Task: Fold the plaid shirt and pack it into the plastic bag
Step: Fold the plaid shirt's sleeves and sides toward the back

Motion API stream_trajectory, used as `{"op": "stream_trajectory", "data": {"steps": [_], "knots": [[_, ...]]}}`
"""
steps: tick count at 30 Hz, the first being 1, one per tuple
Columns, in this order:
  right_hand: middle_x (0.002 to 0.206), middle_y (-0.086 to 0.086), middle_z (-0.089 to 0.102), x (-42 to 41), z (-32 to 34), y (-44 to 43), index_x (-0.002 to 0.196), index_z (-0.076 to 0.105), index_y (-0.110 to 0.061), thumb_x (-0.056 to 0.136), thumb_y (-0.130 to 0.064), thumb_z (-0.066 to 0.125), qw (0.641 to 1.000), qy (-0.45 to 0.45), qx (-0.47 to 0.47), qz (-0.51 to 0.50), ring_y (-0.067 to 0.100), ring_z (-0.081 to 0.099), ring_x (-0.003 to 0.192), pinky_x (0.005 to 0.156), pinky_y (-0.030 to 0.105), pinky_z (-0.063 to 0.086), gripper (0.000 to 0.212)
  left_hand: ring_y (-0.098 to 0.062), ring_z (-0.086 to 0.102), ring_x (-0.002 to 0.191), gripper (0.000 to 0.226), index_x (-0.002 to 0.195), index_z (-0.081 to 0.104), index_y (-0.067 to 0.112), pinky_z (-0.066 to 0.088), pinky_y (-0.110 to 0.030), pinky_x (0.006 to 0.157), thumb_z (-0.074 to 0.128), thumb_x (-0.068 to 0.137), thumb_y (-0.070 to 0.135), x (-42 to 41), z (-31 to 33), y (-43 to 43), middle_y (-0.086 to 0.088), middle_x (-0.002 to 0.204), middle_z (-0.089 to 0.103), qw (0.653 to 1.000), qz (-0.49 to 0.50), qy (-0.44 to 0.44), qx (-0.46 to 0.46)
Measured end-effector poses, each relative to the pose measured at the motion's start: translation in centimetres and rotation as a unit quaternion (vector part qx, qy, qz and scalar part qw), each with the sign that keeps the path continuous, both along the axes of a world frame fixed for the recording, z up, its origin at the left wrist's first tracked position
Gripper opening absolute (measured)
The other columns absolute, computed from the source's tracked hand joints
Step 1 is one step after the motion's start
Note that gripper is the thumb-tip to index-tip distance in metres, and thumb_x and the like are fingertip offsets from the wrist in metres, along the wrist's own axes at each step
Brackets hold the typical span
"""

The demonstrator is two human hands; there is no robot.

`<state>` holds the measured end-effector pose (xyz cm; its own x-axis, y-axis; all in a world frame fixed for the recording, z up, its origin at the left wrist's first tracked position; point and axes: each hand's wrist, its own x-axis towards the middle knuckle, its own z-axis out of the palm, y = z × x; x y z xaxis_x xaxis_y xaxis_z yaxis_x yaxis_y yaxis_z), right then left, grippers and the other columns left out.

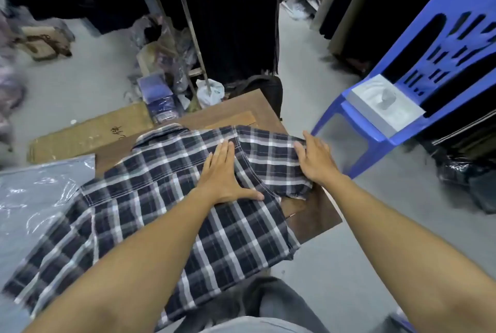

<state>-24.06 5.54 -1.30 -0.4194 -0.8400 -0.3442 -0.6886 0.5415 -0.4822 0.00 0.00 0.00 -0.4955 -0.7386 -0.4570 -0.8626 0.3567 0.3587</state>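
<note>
Bottom edge of frame: person's lap in grey trousers (268,306), both bare forearms running up from the lower corners. Plaid shirt (150,212) lies spread face-down across a brown board surface (311,214), collar toward upper middle of frame, hem hanging off the near edge over the lap and lower left. Left hand (228,179) is flat and fully open, palm down, fingers together and thumb splayed to the right, pressing on the shirt near its shoulder seam; gripping nothing. Right hand (315,158) sits at the right-hand sleeve (271,161), fingers curled over the sleeve's outer edge with thumb side on top of the cloth; looks like a loose hold on the fabric, can't tell how firm. Sleeve is bunched and partly turned in toward the shirt body, its cuff end wrinkled just below the right wrist. Clear plastic bag (40,198) with something grey inside lies flat at left middle of frame, touching or tucked under the shirt's left edge. Flat cardboard sheet (91,131) on the floor above it. Blue plastic chair (440,64) upper right, a white box (386,104) on its seat. Dark garments hang across the top of the frame; clutter at upper left is blurred.
</note>
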Motion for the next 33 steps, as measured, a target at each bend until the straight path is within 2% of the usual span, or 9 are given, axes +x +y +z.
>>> {"op": "stream_trajectory", "data": {"steps": [7, 12, 15, 18, 20, 22, 24, 28, 33], "knots": [[0.142, 0.017, 0.048, -1.0, -0.2, -1.2, 0.138, 0.052, -0.007, 0.103, -0.029, 0.049, 0.996, -0.031, -0.019, -0.081, 0.035, 0.043, 0.133, 0.111, 0.045, 0.036, 0.041, -0.02, -0.029, 0.147, 0.163, 0.153, -0.021, 0.013, -0.011, -0.046, 0.122, 0.054, 0.036, 0.099, -0.5, -0.7, 0.0, -0.006, 0.162, -0.029, 0.999, -0.019, -0.042, -0.026], [0.106, 0.009, 0.06, -0.3, 2.8, -1.7, 0.089, 0.062, -0.013, 0.091, -0.017, 0.061, 0.993, -0.039, -0.082, -0.081, 0.023, 0.057, 0.092, 0.069, 0.025, 0.04, 0.004, -0.022, -0.03, 0.147, 0.165, 0.153, -0.022, 0.012, -0.01, -0.048, 0.122, 0.053, 0.035, 0.1, -0.6, -0.7, -0.3, -0.008, 0.161, -0.03, 0.998, -0.023, -0.052, -0.022], [0.084, 0.0, 0.056, 2.1, 7.0, -1.4, 0.072, 0.049, -0.021, 0.088, -0.019, 0.061, 0.987, -0.06, -0.14, -0.041, 0.011, 0.048, 0.071, 0.057, 0.022, 0.033, 0.02, -0.023, -0.03, 0.147, 0.165, 0.153, -0.022, 0.012, -0.011, -0.048, 0.122, 0.055, 0.035, 0.099, -0.8, -0.5, -0.4, -0.008, 0.161, -0.031, 0.998, -0.024, -0.058, -0.02], [0.07, -0.007, 0.056, 5.6, 10.6, -0.6, 0.075, 0.05, -0.023, 0.085, -0.017, 0.062, 0.98, -0.106, -0.167, 0.036, 0.007, 0.047, 0.06, 0.055, 0.026, 0.037, 0.017, -0.024, -0.028, 0.148, 0.162, 0.154, -0.019, 0.015, -0.01, -0.048, 0.122, 0.062, 0.038, 0.094, -0.8, -0.1, -0.7, -0.007, 0.161, -0.028, 0.999, -0.021, -0.03, 0.013], [0.071, -0.007, 0.06, 8.0, 11.7, 0.1, 0.081, 0.056, -0.022, 0.087, -0.019, 0.063, 0.972, -0.125, -0.161, 0.114, 0.008, 0.053, 0.061, 0.054, 0.025, 0.04, 0.01, -0.028, -0.005, 0.153, 0.14, 0.157, 0.005, 0.02, 0.006, -0.048, 0.123, 0.069, 0.048, 0.081, -0.3, 0.7, -1.6, -0.005, 0.166, -0.002, 0.996, 0.023, 0.061, 0.061], [0.079, -0.003, 0.064, 10.3, 11.5, 0.5, 0.089, 0.06, -0.018, 0.091, -0.021, 0.062, 0.964, -0.156, -0.14, 0.166, 0.011, 0.059, 0.068, 0.057, 0.028, 0.049, 0.004, -0.029, 0.047, 0.132, 0.066, 0.13, 0.053, 0.024, 0.044, -0.033, 0.102, 0.07, 0.072, 0.051, 0.7, 1.2, -2.4, -0.007, 0.141, 0.051, 0.975, 0.103, 0.184, 0.077], [0.082, -0.005, 0.064, 12.5, 10.4, 0.8, 0.095, 0.062, -0.016, 0.093, -0.027, 0.062, 0.956, -0.171, -0.111, 0.209, 0.01, 0.059, 0.071, 0.065, 0.032, 0.053, 0.011, -0.02, 0.064, 0.093, 0.014, 0.094, 0.066, 0.027, 0.048, -0.022, 0.07, 0.055, 0.093, 0.018, 1.5, 1.8, -3.2, -0.006, 0.105, 0.07, 0.932, 0.231, 0.267, 0.085], [0.087, -0.008, 0.069, 15.1, 7.9, 1.6, 0.104, 0.066, -0.022, 0.091, -0.055, 0.057, 0.939, -0.186, -0.042, 0.286, 0.008, 0.065, 0.076, 0.074, 0.039, 0.057, 0.036, -0.03, 0.064, 0.11, 0.037, 0.094, 0.076, 0.022, 0.049, -0.046, 0.1, 0.051, 0.084, 0.046, 3.0, 1.8, -4.9, -0.008, 0.109, 0.073, 0.811, 0.437, 0.315, 0.228], [0.104, 0.001, 0.062, 13.7, 4.6, 1.3, 0.107, 0.067, -0.014, 0.096, -0.04, 0.059, 0.953, -0.029, -0.136, 0.267, 0.017, 0.056, 0.098, 0.087, 0.045, 0.053, 0.03, -0.016, 0.059, 0.103, 0.047, 0.128, 0.056, 0.014, 0.043, -0.027, 0.085, 0.071, 0.087, 0.032, 3.2, 1.7, -3.9, -0.002, 0.115, 0.063, 0.894, 0.327, 0.232, 0.198]]}}
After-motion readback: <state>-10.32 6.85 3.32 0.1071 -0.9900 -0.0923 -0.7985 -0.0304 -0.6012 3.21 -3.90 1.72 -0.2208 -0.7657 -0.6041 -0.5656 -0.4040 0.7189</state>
